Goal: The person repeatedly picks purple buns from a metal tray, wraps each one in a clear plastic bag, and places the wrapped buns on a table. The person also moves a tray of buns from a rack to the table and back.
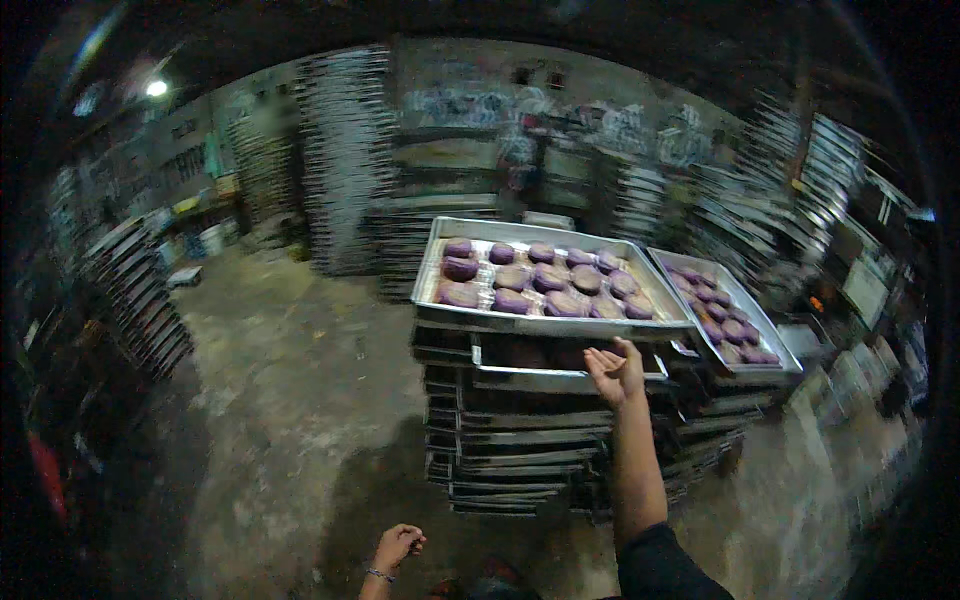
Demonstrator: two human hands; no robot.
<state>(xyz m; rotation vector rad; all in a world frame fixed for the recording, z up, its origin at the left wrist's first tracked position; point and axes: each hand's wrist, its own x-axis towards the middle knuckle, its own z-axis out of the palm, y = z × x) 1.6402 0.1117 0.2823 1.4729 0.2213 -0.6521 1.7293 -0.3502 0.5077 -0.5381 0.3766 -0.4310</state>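
Hands (617,374) have the bun tray (560,323) ahead, nearest the right.

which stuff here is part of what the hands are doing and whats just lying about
Seemingly in use:
- right hand, open by the front tray
- purple buns in it
- lower tray beneath
- second tray of buns, farther right

Just around, apparently:
- tall stack at the back
- slanting stack at left
- lit lamp

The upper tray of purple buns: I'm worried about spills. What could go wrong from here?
The upper tray sits out of line with the lower tray, so it might slip. The right hand is open near the upper tray's front edge; a bump could shift it. The close-set buns might slide together.
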